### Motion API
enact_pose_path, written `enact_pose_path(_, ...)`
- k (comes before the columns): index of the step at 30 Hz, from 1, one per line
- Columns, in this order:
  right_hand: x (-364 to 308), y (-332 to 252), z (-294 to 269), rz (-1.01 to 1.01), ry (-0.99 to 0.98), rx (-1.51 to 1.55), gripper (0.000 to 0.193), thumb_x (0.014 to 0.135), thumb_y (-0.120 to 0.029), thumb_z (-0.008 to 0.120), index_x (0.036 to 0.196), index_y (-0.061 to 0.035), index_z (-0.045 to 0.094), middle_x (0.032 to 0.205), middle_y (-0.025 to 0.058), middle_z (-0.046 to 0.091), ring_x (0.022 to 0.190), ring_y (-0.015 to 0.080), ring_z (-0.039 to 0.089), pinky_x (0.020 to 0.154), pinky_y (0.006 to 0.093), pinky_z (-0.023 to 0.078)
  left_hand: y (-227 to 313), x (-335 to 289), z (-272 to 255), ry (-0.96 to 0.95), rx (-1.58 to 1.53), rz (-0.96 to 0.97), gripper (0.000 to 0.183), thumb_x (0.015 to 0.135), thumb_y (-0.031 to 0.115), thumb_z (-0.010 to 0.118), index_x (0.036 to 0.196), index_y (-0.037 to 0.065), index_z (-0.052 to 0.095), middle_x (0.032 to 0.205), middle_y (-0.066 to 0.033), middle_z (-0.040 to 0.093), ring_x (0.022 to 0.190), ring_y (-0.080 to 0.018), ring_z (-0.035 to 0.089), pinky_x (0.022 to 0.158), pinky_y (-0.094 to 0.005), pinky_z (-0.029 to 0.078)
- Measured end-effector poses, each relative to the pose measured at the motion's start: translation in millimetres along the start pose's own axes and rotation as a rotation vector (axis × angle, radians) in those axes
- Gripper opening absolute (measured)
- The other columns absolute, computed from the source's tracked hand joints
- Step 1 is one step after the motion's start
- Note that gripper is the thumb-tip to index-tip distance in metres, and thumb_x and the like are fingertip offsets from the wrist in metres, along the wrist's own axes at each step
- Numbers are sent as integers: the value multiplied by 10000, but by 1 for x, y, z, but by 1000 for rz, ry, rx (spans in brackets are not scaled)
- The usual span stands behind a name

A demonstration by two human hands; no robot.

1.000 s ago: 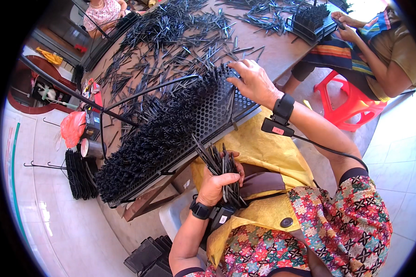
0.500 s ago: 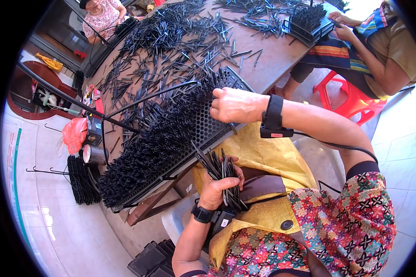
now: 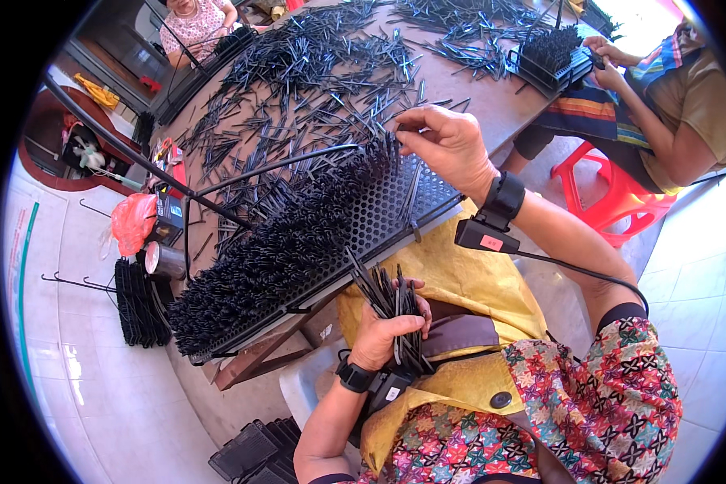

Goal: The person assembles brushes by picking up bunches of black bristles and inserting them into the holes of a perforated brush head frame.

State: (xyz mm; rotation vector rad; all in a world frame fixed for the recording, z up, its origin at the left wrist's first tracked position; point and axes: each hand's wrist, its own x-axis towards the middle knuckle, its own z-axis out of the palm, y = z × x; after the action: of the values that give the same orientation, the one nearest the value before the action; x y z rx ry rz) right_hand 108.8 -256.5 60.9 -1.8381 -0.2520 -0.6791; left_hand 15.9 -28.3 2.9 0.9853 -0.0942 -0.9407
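My left hand (image 3: 391,327), low and near my lap, is wrapped around a bundle of thin black strips (image 3: 385,292) whose ends stick out above and below the fist. At the far right end of the tray, my right hand (image 3: 452,143) pinches thumb and forefinger together beside the standing strips. What lies between those fingertips is too small to make out. The perforated black tray (image 3: 371,208) slants across the table's near edge. Densely packed upright black strips (image 3: 266,250) fill much of it, while bare holes show along its near side. A few loose strips (image 3: 411,189) lie across these holes.
Loose black strips (image 3: 298,68) are strewn over the brown table (image 3: 452,81). A dark curved rod (image 3: 129,153) crosses at the left. Another person works at a smaller tray (image 3: 548,60) by a red stool (image 3: 605,189); one more sits at the far left. Black racks (image 3: 254,452) lie below.
My right hand has moved up and slightly right, from over the tray's perforated surface to the far edge of the standing strips. My left hand still holds the bundle.
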Motion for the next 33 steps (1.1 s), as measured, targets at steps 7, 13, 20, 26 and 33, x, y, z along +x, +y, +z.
enact_pose_path(7,-5,12,21,-53,53,20,149,803,46,607,952,46,614,871,67,633,727,108,643,626,206,530,3,-1,2,12,17,-8,559,648,-4,650,1157,-9,419,794,-134,575,655,-229,591,566,-327,495)
enact_pose_path(13,-5,24,26,-379,-43,-280,172,719,23,635,887,-7,613,832,119,608,739,271,594,648,331,491,2,0,3,22,9,-11,574,637,8,655,1157,-12,412,790,-137,576,649,-235,591,565,-329,492)
enact_pose_path(20,-17,10,16,-525,-233,-545,373,622,7,556,995,19,562,948,152,553,855,312,512,721,359,456,1,-1,1,14,2,8,568,637,11,654,1148,-13,408,783,-132,571,648,-237,587,573,-330,492)
enact_pose_path(26,-50,-19,-6,-456,-756,-814,508,692,-119,576,1136,106,475,1111,273,509,1070,407,472,875,462,421,2,1,3,23,35,1,539,632,-12,619,1135,-15,425,778,-139,573,652,-242,586,575,-331,490)
enact_pose_path(33,-60,-8,-11,-679,-790,-904,297,692,-187,544,885,38,556,906,171,542,898,303,510,703,354,439,2,-2,2,31,45,14,523,653,21,647,1136,-32,454,794,-95,583,658,-192,587,573,-290,478)
